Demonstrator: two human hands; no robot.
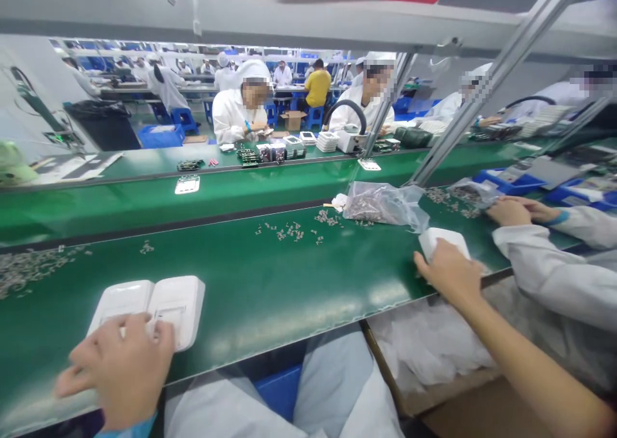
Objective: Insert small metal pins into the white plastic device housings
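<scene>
Your left hand (128, 364): palm down at the near edges of two units lying side by side on the green bench (299, 290). Fingers spread, covering part of the left white casing (124, 297) and reaching onto the right white casing (189, 306). Cannot tell whether this grip is clamped on either one or only resting. Blue wristband (130, 429) at the bottom of view.

Your right hand (453, 270): well apart from the left, on a third white casing (446, 236) near the front edge of the bench. Thumb out to the left; the other fingers are partly hidden against the casing, so cannot tell if this grip is closed around it.

Small metal parts: a heap (29, 268) at far left, beyond the paired casings; a loose scatter (289, 231) mid-bench. Clear plastic bag (385, 203), holding more of the same-looking pieces, lies between that scatter and the third casing, close to the latter.

To your right, a co-worker's hands (515, 210), white sleeves, beside a second bag (472, 191); blue trays (511, 180) behind. Below the bench edge, a carton with whitish plastic film (429, 338). Across from you, a seated person in white (241, 110) at stacked circuit boards (248, 156).
</scene>
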